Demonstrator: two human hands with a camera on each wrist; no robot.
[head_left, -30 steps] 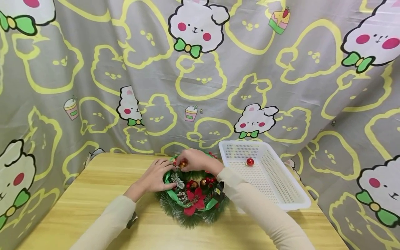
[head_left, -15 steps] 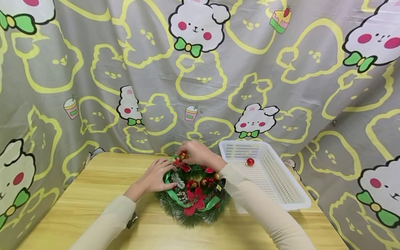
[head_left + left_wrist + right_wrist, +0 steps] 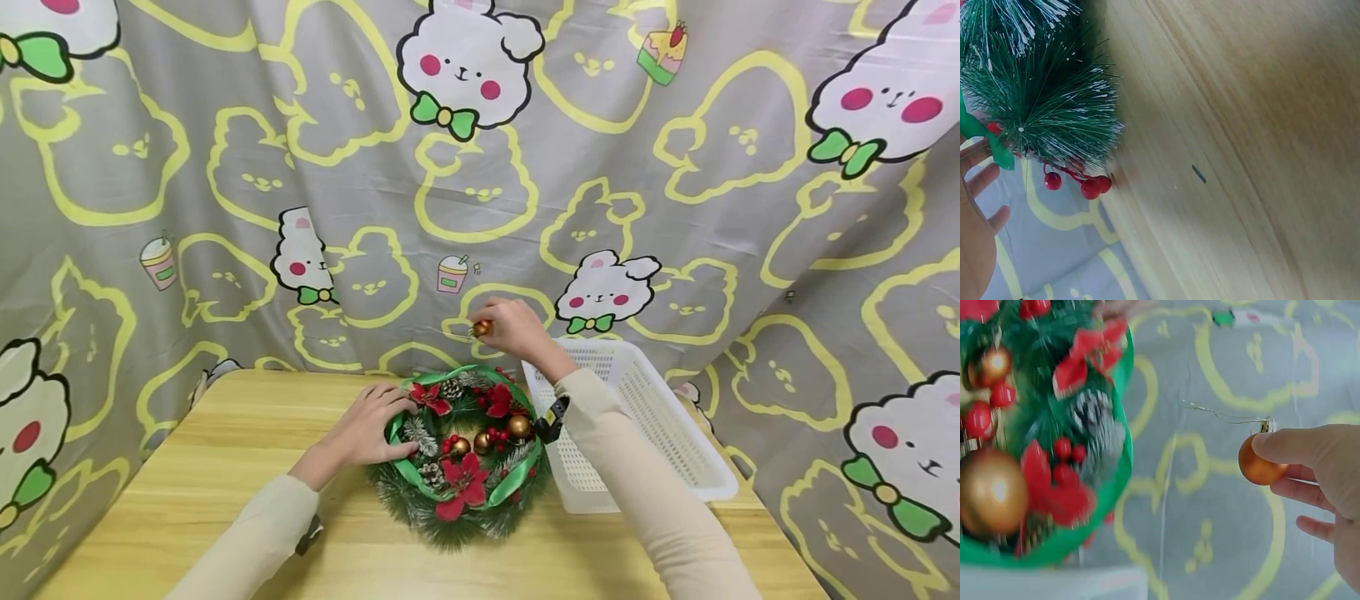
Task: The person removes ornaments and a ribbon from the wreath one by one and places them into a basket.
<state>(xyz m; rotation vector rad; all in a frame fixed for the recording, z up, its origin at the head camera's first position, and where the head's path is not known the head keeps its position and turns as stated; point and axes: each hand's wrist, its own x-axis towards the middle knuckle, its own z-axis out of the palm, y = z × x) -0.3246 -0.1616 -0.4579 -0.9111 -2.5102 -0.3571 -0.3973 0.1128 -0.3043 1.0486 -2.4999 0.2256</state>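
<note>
My right hand is raised above the far side of the wreath, pinching a small gold-orange Christmas ball between thumb and fingers. The right wrist view shows a thin gold string trailing from the cap of this bauble. Below lies the green pine wreath, dressed with green ribbon, red flowers, pinecones, berries and gold balls. Its left side is touched by my left hand; in the left wrist view the fingers look extended beside the ribbon.
A white perforated basket stands right of the wreath, partly behind my right forearm. The wooden table ends at a patterned curtain at the back. A dark band with a device sits on my right wrist.
My right hand has lifted the gold-orange ball off the wreath's far side, up and to the right. My left hand has stayed at the wreath. The red ball in the basket is now hidden.
</note>
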